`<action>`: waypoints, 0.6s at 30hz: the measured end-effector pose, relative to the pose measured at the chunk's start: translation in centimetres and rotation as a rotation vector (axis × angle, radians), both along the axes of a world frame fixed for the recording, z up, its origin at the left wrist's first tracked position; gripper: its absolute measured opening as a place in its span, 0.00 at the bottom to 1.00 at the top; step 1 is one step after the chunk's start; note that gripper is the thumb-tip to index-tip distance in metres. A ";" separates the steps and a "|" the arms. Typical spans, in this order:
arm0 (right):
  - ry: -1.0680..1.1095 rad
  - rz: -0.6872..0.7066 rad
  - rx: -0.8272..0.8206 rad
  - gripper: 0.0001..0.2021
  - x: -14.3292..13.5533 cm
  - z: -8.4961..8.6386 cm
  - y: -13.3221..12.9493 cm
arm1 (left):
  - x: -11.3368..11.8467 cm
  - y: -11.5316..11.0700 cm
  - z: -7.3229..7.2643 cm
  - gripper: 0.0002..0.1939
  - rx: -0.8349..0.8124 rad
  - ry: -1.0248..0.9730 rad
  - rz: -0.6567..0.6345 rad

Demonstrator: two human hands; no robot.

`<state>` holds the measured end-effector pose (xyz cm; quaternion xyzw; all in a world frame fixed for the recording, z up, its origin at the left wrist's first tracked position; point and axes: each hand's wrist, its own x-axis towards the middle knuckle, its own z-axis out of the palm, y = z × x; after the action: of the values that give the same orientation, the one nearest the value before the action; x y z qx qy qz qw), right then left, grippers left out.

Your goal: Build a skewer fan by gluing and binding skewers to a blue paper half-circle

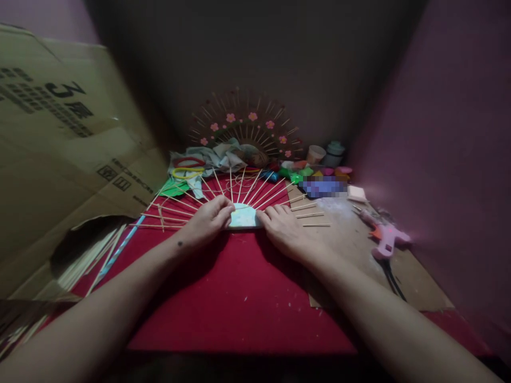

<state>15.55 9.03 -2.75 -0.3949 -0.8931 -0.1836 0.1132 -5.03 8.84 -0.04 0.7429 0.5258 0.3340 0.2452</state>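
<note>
Presently, your left hand [208, 218] and right hand [281, 227] grip the pale half-disc [243, 217] at nine and three o'clock, fingers closed; it sits over the red cloth [231, 298], sticks [241, 184] fanning through twelve o'clock.

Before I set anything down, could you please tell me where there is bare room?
The red surface is bare, apart from small specks, between the forearms, nearer than the pale half-round piece. The cardboard sheet has another patch, between the right hand and the pink glue gun. Behind the fanned sticks it is crowded with crumpled cloth and a cup.
</note>
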 end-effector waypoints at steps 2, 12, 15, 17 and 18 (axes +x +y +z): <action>-0.004 0.005 0.036 0.10 -0.1 0.1 -0.2 | 0.1 -0.4 -0.2 0.09 0.103 0.137 0.017; 0.187 0.074 0.227 0.11 0.2 1.1 -0.3 | 0.1 -1.4 -1.2 0.14 0.693 0.961 0.107; 0.344 0.147 0.253 0.12 0.1 1.5 -1.6 | 0.0 -1.3 -1.0 0.13 0.818 1.009 0.149; 0.556 0.153 0.112 0.10 -0.1 1.6 -2.7 | 0.0 -1.3 -0.8 0.13 0.878 1.002 0.199; 0.713 0.121 -0.053 0.09 -0.3 1.6 -3.2 | 0.0 -1.4 -0.6 0.14 0.892 0.999 0.215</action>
<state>15.26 5.84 -1.16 -0.3832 -0.8237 -0.0041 0.4180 -5.06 7.49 -0.67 0.7816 0.4588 0.1582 -0.3920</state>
